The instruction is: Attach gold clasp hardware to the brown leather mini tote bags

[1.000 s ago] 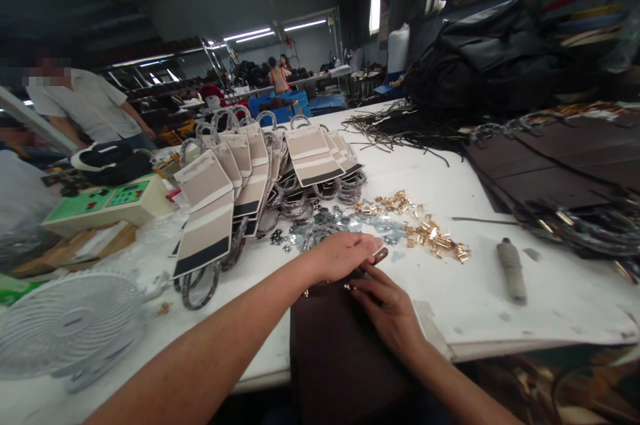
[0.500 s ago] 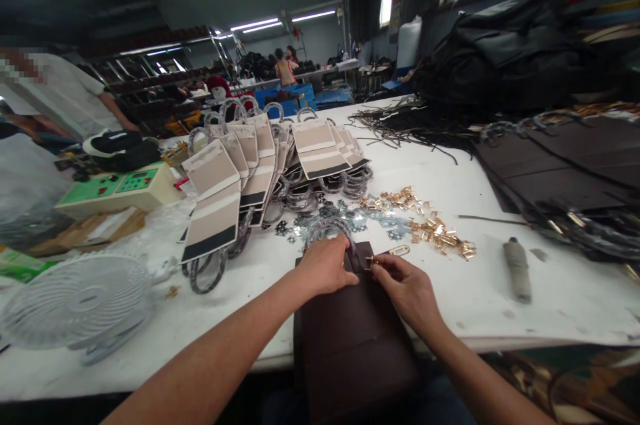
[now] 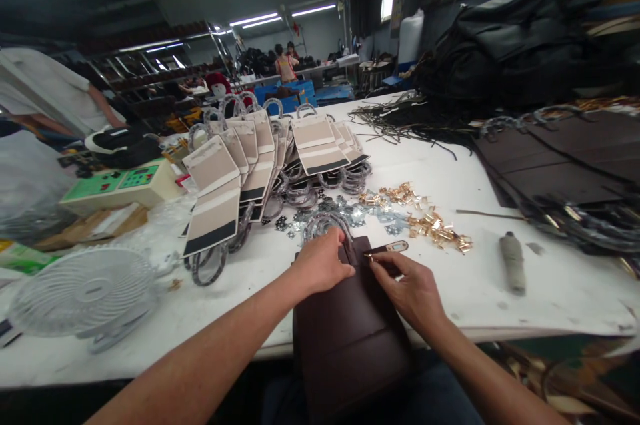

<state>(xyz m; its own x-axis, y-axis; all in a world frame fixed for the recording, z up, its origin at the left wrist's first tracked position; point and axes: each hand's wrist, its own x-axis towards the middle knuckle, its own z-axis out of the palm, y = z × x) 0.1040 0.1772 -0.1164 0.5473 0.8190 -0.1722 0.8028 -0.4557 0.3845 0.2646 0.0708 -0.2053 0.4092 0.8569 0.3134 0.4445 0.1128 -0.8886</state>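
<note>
One dark brown panel (image 3: 350, 351), taken as reference, is laid over the near edge of a white table (image 3: 555, 308), its lower part hanging below the edge. One film-wrapped handle (image 3: 346, 221), looped, is set at the panel's far end. One left hand (image 3: 323, 263), placed on the panel's upper left beside the handle base, thumb extended; whether its fingers are closed on anything cannot be told. One right hand (image 3: 413, 281), placed at the panel's upper right; one small gold fitting (image 3: 369, 255) is pinched between its thumb and fingertips. One slotted gold-coloured piece (image 3: 399, 246), seen just beyond that hand, to the panel's right. Silver-grey plates (image 3: 387, 223), loose, scattered beyond the panel. Gold fittings (image 3: 440, 231), loose, heaped beyond and right of it. Beige panels (image 3: 215, 195) with wrapped handles, overlapped, stacked beyond and left of it. One round fan (image 3: 90, 288), pale, stood well to its left. One grey-wrapped tool (image 3: 513, 261), laid well to its right. Further brown panels (image 3: 565, 145), piled farther right and beyond it.
</note>
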